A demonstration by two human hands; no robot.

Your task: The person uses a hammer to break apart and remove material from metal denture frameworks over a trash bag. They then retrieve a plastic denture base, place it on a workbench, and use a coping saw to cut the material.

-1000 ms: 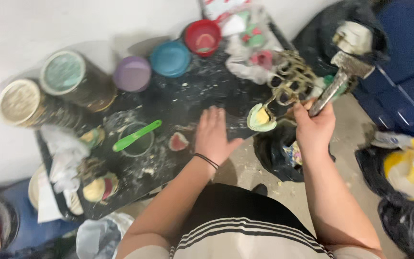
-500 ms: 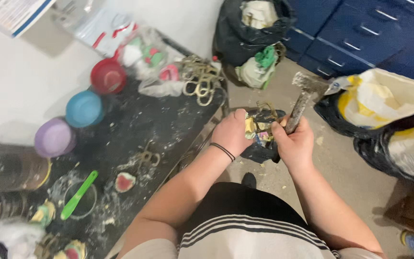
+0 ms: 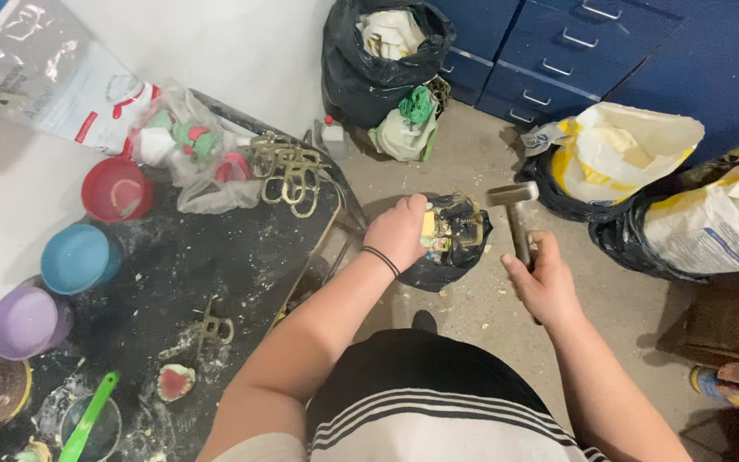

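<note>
Concrete workshop floor beside a plaster-dusted black table (image 3: 241, 257): left hand (image 3: 399, 229) clamps a brass casting (image 3: 455, 229) over a black bag (image 3: 446, 257), off the table's right edge; right hand (image 3: 545, 282) fists a hammer (image 3: 517, 214) poised; pale mould residue remains.

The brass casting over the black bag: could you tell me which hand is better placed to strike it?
Probably the right hand: its fingers grip the metal hammer beside the yellowish brass casting. The left hand holds that casting over the small black bag.
</note>
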